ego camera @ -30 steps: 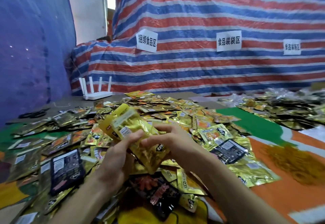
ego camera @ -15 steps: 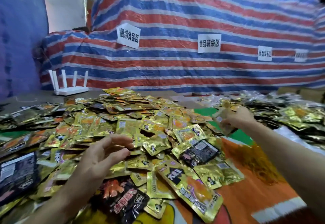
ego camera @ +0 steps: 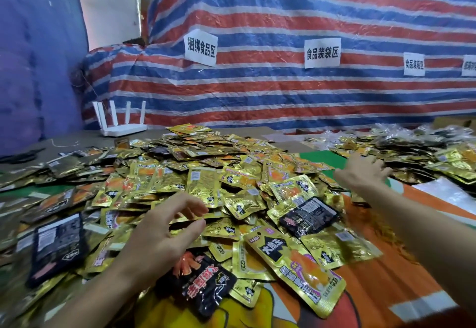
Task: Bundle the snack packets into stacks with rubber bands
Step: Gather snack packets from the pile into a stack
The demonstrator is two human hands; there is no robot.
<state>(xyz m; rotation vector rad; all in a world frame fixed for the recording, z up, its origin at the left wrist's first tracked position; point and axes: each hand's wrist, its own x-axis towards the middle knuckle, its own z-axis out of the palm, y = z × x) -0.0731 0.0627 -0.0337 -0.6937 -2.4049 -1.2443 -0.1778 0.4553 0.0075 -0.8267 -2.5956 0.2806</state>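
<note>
left hand [ego camera: 164,232] loosely curled (empty); right hand [ego camera: 362,171] outstretched — fingers spread

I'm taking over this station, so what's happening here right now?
A person faces a big heap of gold foil snack packets. The left hand hovers open above the near part of the heap. The right hand reaches, open, toward a second pile at far right. Neither hand holds anything, so no stack is being bundled at this moment.
</note>
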